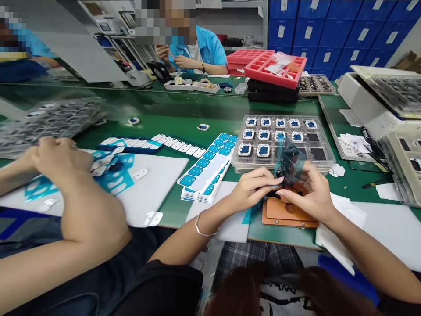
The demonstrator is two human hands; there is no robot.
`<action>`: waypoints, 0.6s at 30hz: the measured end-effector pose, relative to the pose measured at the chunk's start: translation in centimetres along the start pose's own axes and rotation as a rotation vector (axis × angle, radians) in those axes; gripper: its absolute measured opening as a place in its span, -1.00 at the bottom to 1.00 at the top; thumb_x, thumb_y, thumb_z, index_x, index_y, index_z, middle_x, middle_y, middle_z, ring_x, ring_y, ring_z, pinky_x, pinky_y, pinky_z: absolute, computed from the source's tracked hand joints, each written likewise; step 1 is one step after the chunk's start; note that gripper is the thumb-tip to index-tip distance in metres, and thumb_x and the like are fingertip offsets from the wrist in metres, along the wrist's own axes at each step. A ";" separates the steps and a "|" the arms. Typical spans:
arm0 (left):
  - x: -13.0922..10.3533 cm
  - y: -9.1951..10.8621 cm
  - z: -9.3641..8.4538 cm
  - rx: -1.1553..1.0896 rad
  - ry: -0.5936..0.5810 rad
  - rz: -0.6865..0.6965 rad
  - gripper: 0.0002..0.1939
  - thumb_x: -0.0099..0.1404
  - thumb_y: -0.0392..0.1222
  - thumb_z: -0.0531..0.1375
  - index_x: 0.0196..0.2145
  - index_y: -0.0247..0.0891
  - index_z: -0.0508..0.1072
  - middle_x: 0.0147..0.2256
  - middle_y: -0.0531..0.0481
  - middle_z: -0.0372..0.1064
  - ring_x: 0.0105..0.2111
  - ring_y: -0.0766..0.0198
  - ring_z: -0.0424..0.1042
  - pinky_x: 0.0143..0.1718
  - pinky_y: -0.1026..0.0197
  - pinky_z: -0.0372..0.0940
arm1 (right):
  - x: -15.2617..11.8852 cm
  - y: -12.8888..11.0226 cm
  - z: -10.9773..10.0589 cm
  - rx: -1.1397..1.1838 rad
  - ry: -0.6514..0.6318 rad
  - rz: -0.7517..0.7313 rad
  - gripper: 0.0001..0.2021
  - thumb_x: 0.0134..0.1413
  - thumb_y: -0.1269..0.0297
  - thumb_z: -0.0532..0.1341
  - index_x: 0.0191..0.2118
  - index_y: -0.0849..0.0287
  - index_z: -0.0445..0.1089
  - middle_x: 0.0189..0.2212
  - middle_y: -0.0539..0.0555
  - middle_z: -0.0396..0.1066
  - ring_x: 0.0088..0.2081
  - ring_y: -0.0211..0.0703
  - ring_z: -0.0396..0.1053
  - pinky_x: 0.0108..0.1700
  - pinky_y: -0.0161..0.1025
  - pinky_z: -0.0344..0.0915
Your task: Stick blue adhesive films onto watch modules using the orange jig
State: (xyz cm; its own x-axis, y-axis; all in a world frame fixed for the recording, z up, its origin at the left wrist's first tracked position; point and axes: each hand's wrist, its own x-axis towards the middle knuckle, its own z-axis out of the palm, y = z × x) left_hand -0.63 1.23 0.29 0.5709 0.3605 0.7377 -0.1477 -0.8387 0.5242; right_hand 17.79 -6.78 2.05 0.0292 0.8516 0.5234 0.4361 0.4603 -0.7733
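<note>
Above an orange fixture block (274,216), a translucent blue film sheet (291,160) with dark patches is held up between my hands. My left hand (255,186) has thumb and fingers pinched together at the film's lower left edge. My right hand (314,193) grips the sheet's right side, its thumb reaching across toward the left fingertips. Whatever small piece lies between the fingertips is too small to make out. Just behind the film stands a clear plastic tray (330,160) with white-rimmed square parts (263,150) in several pockets.
To the left lie stacked blue-and-white sticker sheets (197,175) and loose square parts (203,127). A co-worker's arms (75,184) reach over a white mat (164,171) there. Another person (210,48) sits opposite, near red trays (276,70). White cloth (345,215) lies at right.
</note>
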 end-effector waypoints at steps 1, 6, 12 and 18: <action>0.0 0.0 0.0 -0.004 -0.007 -0.009 -0.70 0.41 -0.29 0.14 0.03 -0.10 0.52 -0.35 -0.02 0.43 -0.34 0.34 0.44 -0.33 0.32 0.36 | 0.0 0.1 0.0 0.003 0.003 0.019 -0.60 -0.03 0.12 0.42 -0.12 0.08 0.30 -0.25 0.07 0.46 -0.26 -0.13 0.52 -0.22 -0.19 0.55; 0.0 0.3 -0.1 -0.037 -0.029 -0.107 -0.74 0.45 -0.21 0.09 -0.05 -0.15 0.55 -0.34 -0.04 0.42 -0.35 0.33 0.44 -0.35 0.29 0.37 | -0.1 0.5 0.1 0.065 0.000 0.107 -0.67 0.04 0.18 0.36 -0.10 0.08 0.30 -0.26 0.07 0.53 -0.26 -0.12 0.55 -0.20 -0.19 0.56; -0.4 0.2 -0.6 -0.109 0.023 -0.253 -0.75 0.44 -0.08 0.11 -0.10 -0.18 0.56 -0.36 -0.01 0.37 -0.49 0.38 0.37 -0.47 0.29 0.34 | 0.5 0.7 -0.7 0.180 0.031 0.105 -0.72 0.11 0.23 0.30 -0.07 0.05 0.28 -0.31 0.00 0.52 -0.27 -0.22 0.54 -0.19 -0.25 0.55; -0.5 0.1 -1.3 -0.219 0.108 -0.351 -0.72 0.43 -0.01 0.12 -0.11 -0.16 0.56 -0.43 0.06 0.30 -0.57 0.45 0.30 -0.53 0.32 0.30 | 1.4 1.1 -2.2 0.185 0.091 0.149 -0.69 0.04 0.27 0.34 -0.09 0.04 0.31 -0.32 -0.03 0.44 -0.29 -0.23 0.50 -0.19 -0.24 0.54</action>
State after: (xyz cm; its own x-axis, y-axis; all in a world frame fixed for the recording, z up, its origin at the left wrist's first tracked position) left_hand -1.96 1.50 0.57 0.5306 0.6591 0.5330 -0.1343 -0.5555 0.8206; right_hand 20.29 -5.67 2.68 0.1655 0.8914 0.4220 0.2487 0.3763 -0.8925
